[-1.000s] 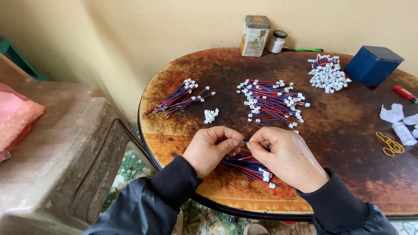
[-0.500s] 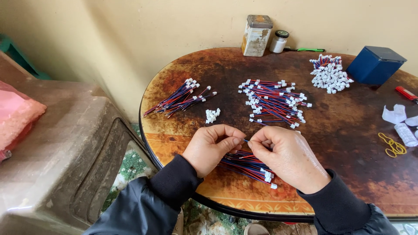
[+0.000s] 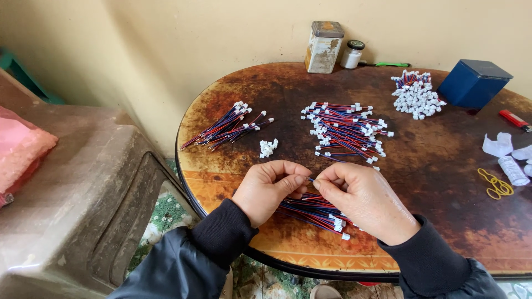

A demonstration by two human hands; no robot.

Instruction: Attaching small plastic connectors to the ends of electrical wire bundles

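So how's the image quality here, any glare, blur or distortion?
Head view: soft, even light; faint sheen on the table; left hand, right hand and wire bundles sharp; slight wide-angle bending at the edges.

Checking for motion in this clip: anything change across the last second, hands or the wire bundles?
Almost nothing. The left hand and right hand stay pinched together on a thin wire end over the bundle under them; at most the hands shifted slightly. The two wire piles, small white connector heap, tin and blue box lie where they were on the table.
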